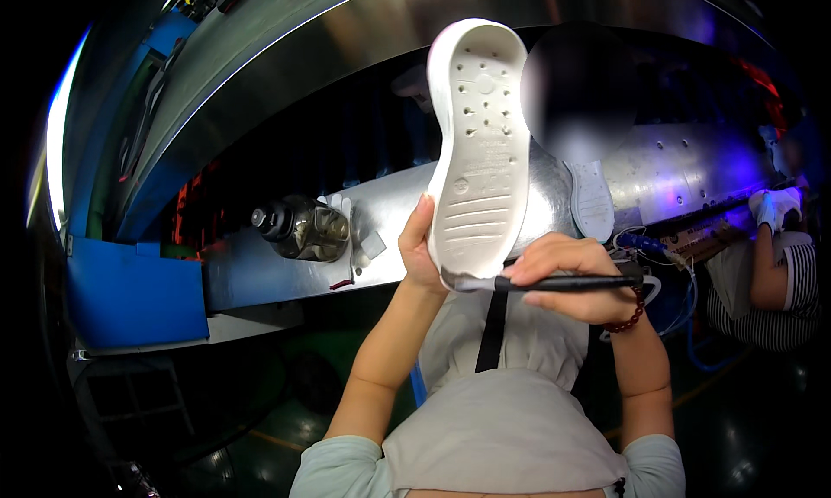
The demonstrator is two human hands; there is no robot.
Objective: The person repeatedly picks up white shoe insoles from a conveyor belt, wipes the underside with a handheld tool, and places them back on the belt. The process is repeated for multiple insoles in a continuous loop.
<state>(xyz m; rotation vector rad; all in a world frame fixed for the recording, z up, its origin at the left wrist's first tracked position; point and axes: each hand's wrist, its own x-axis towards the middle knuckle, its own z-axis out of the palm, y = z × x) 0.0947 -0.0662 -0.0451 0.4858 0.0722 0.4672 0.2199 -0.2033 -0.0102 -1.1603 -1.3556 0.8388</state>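
Note:
My left hand point(419, 249) grips a white shoe sole point(479, 143) at its lower edge and holds it upright, its inner face with ridges and small holes turned toward me. My right hand point(567, 276) pinches a thin black brush point(563, 283) held level, with the grey tip touching the bottom edge of the sole. A dark bead bracelet point(629, 316) circles my right wrist. Both forearms rise from the lower edge over my grey apron point(506, 411).
A long shiny metal conveyor housing point(286, 247) runs behind the sole, with a dark bottle point(299, 228) lying on it. Another white sole point(592, 199) sits on the belt to the right. A co-worker's gloved hand point(773, 208) works at the far right. A blue bin point(134, 299) is at left.

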